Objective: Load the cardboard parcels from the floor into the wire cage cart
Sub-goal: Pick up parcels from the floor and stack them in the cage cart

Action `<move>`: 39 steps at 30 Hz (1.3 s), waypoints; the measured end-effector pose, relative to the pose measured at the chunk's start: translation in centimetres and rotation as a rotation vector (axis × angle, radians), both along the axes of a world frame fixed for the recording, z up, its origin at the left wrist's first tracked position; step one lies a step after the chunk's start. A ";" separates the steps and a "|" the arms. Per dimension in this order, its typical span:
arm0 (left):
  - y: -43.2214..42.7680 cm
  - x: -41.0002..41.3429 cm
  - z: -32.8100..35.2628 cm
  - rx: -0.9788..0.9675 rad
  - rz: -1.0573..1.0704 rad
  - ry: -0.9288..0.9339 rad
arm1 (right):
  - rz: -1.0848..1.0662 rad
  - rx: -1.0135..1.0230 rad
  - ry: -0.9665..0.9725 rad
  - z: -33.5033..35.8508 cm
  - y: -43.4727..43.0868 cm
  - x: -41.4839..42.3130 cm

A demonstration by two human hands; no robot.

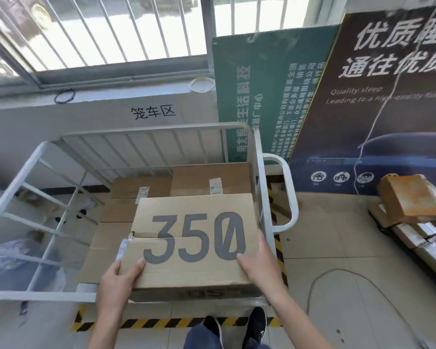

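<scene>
The left hand point(118, 280) and right hand point(259, 265) clasp the near corners of a tan cardboard box printed 350 point(194, 238), thumbs on top, at the white wire cage cart's point(149, 129) near edge, over brown cardboard parcels point(207, 176).

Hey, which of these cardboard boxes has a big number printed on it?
The box gripped by the left hand and right hand at the wire cage cart: it reads 350. The boxes in the cart show only small white labels.
</scene>
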State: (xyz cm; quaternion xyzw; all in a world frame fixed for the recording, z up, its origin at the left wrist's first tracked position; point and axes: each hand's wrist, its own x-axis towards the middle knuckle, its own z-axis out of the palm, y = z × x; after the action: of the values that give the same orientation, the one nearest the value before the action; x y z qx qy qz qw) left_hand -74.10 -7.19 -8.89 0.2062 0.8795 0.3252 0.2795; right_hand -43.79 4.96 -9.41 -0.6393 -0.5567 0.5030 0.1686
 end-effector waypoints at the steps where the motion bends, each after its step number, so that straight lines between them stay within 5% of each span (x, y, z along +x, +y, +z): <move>1: 0.8 -1.3 -0.4 -0.025 0.007 0.002 | 0.016 -0.016 -0.005 -0.4 0.7 -1.0; 15: 14.9 -5.1 -14.2 -0.002 -0.241 -0.372 | -0.219 -0.144 -0.123 -10.3 11.2 -6.1; 21: 17.7 -3.8 -17.7 -0.151 -0.398 -0.466 | 0.124 -0.128 -0.504 -15.0 13.4 -6.6; 27: 17.4 -3.6 -17.7 -0.236 -0.452 -0.471 | 0.257 -0.203 -0.457 -16.6 8.7 -9.7; 29: 17.2 -3.3 -16.8 -0.228 -0.514 -0.429 | 0.244 -0.185 -0.462 -16.1 7.3 -9.6; 34: 16.4 0.8 -13.2 -0.188 -0.858 0.032 | 0.079 -0.060 -0.443 -13.3 3.9 -6.0; 39: 14.6 10.1 -9.9 -0.134 -1.177 0.071 | -0.195 0.029 -0.409 -9.5 -1.8 2.5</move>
State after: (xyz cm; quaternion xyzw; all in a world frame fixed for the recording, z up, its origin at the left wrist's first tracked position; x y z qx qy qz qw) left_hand -64.02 7.38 -18.84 0.6521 0.6446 0.0521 0.3956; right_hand -41.33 3.21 -18.93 -0.7763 -0.5219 0.3362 0.1093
